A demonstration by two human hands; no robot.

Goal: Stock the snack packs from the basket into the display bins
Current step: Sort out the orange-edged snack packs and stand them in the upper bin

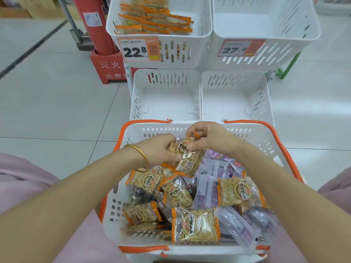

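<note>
A white basket with an orange rim (121, 133) sits in front of me, filled with several orange-edged snack packs (195, 225) and purple packs (206, 192). My left hand (161, 150) and my right hand (207, 137) both hold orange snack packs (188, 160) above the basket's far side, fingers curled round them. The upper left display bin (199, 37), tagged 22.8, holds several orange packs (155, 21). The upper right bin (311, 35), tagged 27.6, and the two lower bins (136, 95) (264, 95) show bare white floors.
A red fire extinguisher (93, 21) stands in its red box (106, 67) left of the bins. A green frame leg (288, 67) shows at the right. Light floor tiles (57, 101) surround the rack. Pink fabric (22, 177) covers my knees on both sides.
</note>
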